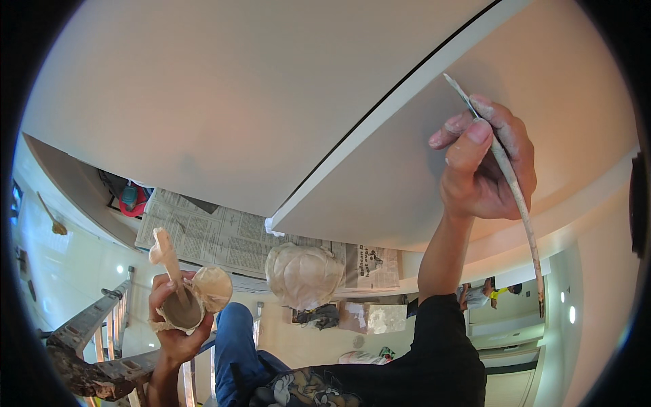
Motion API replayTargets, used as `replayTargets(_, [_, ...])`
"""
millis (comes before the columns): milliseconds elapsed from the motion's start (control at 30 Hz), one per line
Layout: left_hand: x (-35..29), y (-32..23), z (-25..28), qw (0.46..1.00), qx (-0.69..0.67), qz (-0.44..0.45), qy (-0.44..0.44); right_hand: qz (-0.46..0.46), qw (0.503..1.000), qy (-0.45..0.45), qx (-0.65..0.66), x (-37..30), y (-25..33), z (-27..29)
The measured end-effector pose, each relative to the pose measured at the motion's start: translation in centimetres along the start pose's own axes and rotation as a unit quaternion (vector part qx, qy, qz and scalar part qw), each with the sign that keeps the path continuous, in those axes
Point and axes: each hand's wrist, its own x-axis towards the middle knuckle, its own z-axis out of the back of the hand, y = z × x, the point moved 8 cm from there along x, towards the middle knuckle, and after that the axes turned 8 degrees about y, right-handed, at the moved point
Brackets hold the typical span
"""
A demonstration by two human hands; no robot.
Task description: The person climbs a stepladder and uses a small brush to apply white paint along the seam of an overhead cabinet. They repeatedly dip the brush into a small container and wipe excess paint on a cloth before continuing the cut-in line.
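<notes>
The person is up on a ladder point(102, 339), looking at the ceiling. Their right hand point(485, 166) is raised against the pale ceiling panel point(380, 183), fingers clenched around a long thin paintbrush point(505, 173); the thumb and forefinger pinch it near the upper end, and its flat tip rests close to the dark seam point(380, 108) that runs diagonally between the panels. The brush handle trails down past the wrist, crusted with dried paint.

The left hand point(178, 319) is held low, beside the knee in blue trousers point(237, 346). It is wrapped around a small round paint-caked pot point(183, 313), with a second brush or stirring stick point(166, 258) standing up out of it, its end thick with cream paint. A rounded lump just beside the pot, smeared the same colour, may be its lid, though I can't tell for sure.

Below, sheets of newspaper point(217, 234) are taped over a wall or fitting, and a light fixture wrapped in paper point(304, 275) hangs in front of them. Farther off, another person point(483, 293) in the room beyond is small and hard to make out.
</notes>
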Motion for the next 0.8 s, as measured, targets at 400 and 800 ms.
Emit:
replayTargets(400, [-0.1, 0.26, -0.25, 1.0, 0.005, 0.009, 0.018, 0.019, 1.0, 0.004, -0.015, -0.09, 0.2, -0.03])
replayTargets(800, [-0.14, 0.47, -0.35, 1.0, -0.007, 0.012, 0.017, 0.015, 0.999, 0.006, -0.028, -0.2, 0.17, -0.07])
